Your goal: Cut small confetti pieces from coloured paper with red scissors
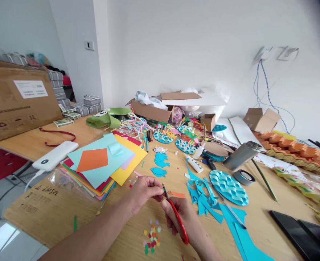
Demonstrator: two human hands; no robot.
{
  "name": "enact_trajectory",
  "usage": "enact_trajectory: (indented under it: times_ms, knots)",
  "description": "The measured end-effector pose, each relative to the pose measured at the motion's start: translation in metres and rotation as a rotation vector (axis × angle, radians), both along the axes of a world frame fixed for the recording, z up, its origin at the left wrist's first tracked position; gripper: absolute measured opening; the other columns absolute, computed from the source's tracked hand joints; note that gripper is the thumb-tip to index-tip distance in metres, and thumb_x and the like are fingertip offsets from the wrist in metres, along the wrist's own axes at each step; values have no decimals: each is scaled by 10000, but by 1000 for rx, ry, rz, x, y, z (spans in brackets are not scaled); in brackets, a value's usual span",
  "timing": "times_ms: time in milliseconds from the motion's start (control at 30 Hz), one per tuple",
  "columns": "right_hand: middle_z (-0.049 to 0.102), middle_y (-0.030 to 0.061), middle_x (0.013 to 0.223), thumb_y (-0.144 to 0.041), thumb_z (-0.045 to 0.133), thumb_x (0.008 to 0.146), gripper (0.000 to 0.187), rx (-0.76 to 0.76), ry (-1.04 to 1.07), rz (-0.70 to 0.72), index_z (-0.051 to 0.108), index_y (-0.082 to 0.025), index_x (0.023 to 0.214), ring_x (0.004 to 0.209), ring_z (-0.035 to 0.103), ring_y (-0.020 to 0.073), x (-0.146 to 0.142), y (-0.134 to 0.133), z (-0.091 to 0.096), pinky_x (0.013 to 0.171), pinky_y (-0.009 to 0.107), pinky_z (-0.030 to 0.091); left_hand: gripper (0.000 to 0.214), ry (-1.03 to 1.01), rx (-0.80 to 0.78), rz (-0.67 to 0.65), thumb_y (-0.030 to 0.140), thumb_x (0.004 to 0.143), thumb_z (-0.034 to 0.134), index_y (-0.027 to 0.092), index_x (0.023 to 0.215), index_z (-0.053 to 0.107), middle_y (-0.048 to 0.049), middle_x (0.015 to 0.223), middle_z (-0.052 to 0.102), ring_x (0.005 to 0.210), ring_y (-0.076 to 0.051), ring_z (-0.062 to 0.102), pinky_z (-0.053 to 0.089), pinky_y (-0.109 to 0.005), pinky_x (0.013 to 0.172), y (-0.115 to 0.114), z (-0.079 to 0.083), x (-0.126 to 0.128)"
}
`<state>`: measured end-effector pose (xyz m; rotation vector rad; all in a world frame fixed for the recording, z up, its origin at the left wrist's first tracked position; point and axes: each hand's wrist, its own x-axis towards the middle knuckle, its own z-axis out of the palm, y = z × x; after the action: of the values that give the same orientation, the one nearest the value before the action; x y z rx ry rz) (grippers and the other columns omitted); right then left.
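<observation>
My right hand (186,214) grips a pair of red-handled scissors (178,217), their dark blades pointing up and to the left. Close by the blade tips, my left hand (146,191) is closed in a pinch; whatever sits between its fingertips is too small to make out. An orange paper strip (177,195) lies just behind the right hand. Small coloured paper dots (152,237) are scattered on the table below both hands. Beyond them lie several blue paper fish (159,172). Blue paper offcuts (200,197) spread to the right of the scissors.
To the left are stacked coloured papers (93,159) and a white power bank (55,156). On the right stand a steel flask (241,155), a tape roll (244,177), a wavy blue paper disc (229,187) and dark phones (298,232). Glue bottles (195,164) lie near the middle.
</observation>
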<state>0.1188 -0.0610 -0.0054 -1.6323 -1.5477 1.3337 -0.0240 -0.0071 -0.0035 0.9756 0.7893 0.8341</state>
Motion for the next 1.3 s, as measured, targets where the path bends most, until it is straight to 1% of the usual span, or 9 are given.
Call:
enact_trajectory:
  times_ms: [267, 500, 767, 1067, 1200, 1300]
  knots:
    - [507, -40, 410, -597, 530, 712, 465, -24, -8, -18, 403, -178, 558, 296, 439, 63, -1, -1, 7, 310, 151, 267, 118, -25, -18, 3, 211, 580, 643, 119, 619, 579, -15, 567, 607, 555, -124, 550, 423, -262, 598, 0, 0, 0]
    - [501, -43, 402, -565, 544, 721, 441, -37, 1, -26, 397, -182, 560, 288, 435, 62, -2, 0, 6, 302, 147, 261, 112, -19, -10, 3, 213, 586, 643, 120, 612, 587, -20, 568, 611, 564, -132, 557, 424, -270, 610, 0, -1, 0]
    - [503, -45, 399, -578, 547, 707, 446, -32, 7, -29, 396, -186, 559, 289, 434, 69, -1, -1, 5, 306, 157, 257, 149, -4, -39, -9, 232, 577, 669, 123, 647, 595, -12, 580, 614, 561, -123, 551, 416, -258, 598, -1, -2, 0]
    - [506, -45, 398, -572, 539, 715, 446, -32, -25, -39, 387, -187, 551, 280, 427, 64, -1, 0, 5, 298, 155, 265, 155, -27, -55, 13, 235, 571, 675, 120, 637, 595, -19, 575, 613, 571, -131, 563, 426, -270, 614, 0, -1, 0]
    - [511, -43, 405, -569, 544, 715, 444, -34, -35, -27, 392, -185, 552, 290, 440, 67, -2, 0, 6, 304, 153, 274, 145, -14, -46, 12, 232, 571, 671, 121, 631, 599, -17, 569, 612, 564, -130, 559, 424, -270, 606, 0, -2, 0]
    - [527, -32, 422, -554, 544, 724, 431, -9, -32, -21, 409, -179, 559, 305, 467, 74, -1, -1, 4, 308, 149, 268, 135, -2, -39, 12, 226, 570, 665, 121, 623, 599, -18, 567, 613, 560, -132, 558, 422, -270, 604, 0, -3, 0]
